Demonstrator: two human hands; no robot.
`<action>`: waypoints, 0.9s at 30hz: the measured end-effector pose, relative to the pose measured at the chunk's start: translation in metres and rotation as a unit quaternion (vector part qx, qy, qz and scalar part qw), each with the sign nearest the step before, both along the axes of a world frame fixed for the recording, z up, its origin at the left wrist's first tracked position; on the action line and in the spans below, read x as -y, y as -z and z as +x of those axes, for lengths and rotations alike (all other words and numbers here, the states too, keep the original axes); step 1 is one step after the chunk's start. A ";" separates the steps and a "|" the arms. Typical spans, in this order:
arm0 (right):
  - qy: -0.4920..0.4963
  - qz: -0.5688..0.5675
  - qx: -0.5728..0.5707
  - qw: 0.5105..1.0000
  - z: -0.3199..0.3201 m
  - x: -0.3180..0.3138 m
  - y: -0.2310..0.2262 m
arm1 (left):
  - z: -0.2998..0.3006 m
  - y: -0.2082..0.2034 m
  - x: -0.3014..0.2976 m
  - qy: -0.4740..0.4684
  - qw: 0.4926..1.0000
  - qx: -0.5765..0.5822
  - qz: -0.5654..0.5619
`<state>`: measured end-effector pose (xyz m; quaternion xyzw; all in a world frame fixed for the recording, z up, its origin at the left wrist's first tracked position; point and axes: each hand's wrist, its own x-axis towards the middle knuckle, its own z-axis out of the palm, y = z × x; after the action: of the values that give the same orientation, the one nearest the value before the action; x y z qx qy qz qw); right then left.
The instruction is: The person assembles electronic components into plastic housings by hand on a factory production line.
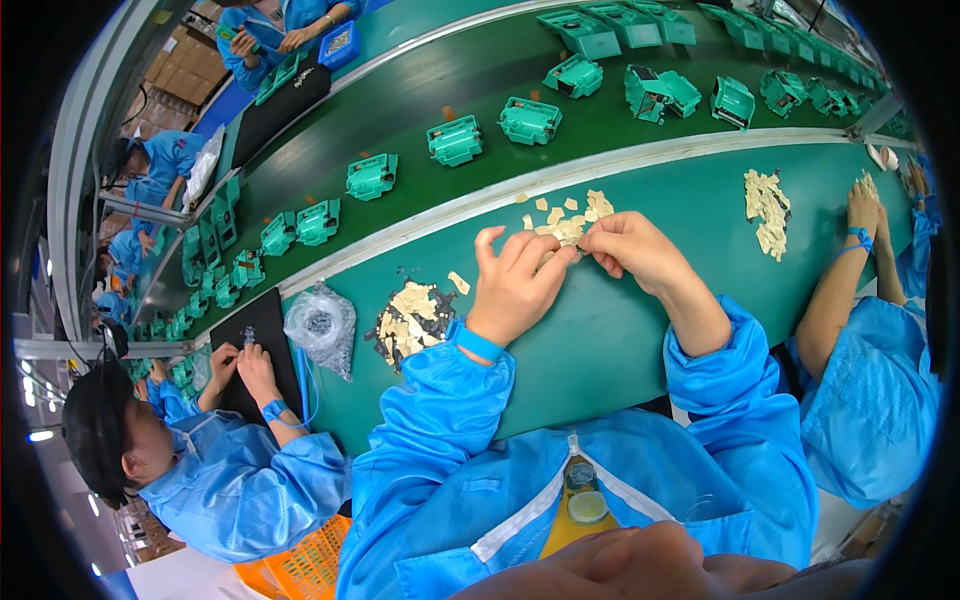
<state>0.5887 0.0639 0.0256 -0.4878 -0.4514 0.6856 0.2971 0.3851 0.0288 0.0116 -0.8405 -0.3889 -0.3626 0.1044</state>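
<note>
My left hand (518,283) and my right hand (640,255) meet over the green tabletop (580,350), thumbs and fingertips pinched close together. Between the fingertips a small dark bit shows, too tiny to name. Just beyond them lies a loose heap of small flat cream-coloured pieces (598,205), some of it hidden behind my fingers. A second pile, cream pieces mixed with black ones (412,318), sits to the left by my left wrist. A blue band (474,342) circles that wrist.
Green plastic housings (531,120) line the dark green conveyor (420,110) past a metal rail. A clear bag of small parts (322,325) lies left. Another cream pile (768,215) lies right. Co-workers in blue sit close on both sides, a left one's hands (245,370) over a black mat.
</note>
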 end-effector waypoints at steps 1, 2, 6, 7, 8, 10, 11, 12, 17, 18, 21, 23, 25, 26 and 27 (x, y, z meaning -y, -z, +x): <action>0.000 0.001 0.003 1.000 0.001 0.000 -0.001 | 0.000 0.000 0.000 0.002 1.000 -0.003 -0.003; -0.004 0.017 0.000 1.000 0.002 -0.001 0.000 | 0.000 0.000 0.001 0.004 1.000 -0.006 -0.006; 0.018 0.066 0.006 0.998 0.005 -0.003 0.004 | 0.000 -0.005 0.003 0.006 1.000 0.010 0.002; 0.016 0.068 0.009 0.997 0.005 -0.003 0.002 | -0.001 -0.009 0.006 0.006 1.000 0.023 0.000; 0.064 0.110 -0.021 0.992 0.006 -0.003 0.001 | -0.002 -0.014 0.010 0.005 0.999 0.036 -0.001; 0.140 0.170 -0.045 0.974 0.016 -0.006 0.002 | -0.001 -0.039 0.021 0.003 0.998 0.054 0.011; 0.137 0.173 -0.040 0.975 0.017 -0.012 0.003 | -0.001 -0.052 0.029 0.000 0.997 0.067 0.022; 0.199 0.239 -0.003 0.950 0.018 -0.019 0.003 | -0.003 -0.066 0.038 -0.004 0.997 0.072 0.024; 0.285 0.443 0.206 0.824 0.035 -0.090 0.003 | -0.018 -0.085 0.083 0.071 0.990 0.119 0.002; 0.311 0.510 0.341 0.726 0.042 -0.109 0.009 | -0.016 -0.083 0.092 0.077 0.988 0.137 -0.011; 0.338 0.519 0.464 0.633 0.058 -0.153 0.031 | -0.015 -0.060 0.114 0.091 0.979 0.169 -0.061; 0.343 0.476 0.464 0.664 0.060 -0.157 0.032 | -0.020 -0.052 0.125 0.094 0.977 0.176 -0.073; 0.365 0.381 0.353 0.773 0.057 -0.149 0.020 | -0.026 -0.040 0.135 0.088 0.973 0.186 -0.103; 0.360 0.373 0.329 0.789 0.056 -0.140 0.017 | -0.030 -0.036 0.138 0.084 0.973 0.189 -0.104; 0.354 0.373 0.330 0.791 0.053 -0.127 0.008 | -0.036 -0.031 0.138 0.074 0.973 0.193 -0.107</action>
<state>0.6413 0.1905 0.0173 -0.6616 -0.5383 0.1076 0.5109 0.3495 -0.1096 0.0428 -0.7877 -0.3746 -0.4807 -0.0901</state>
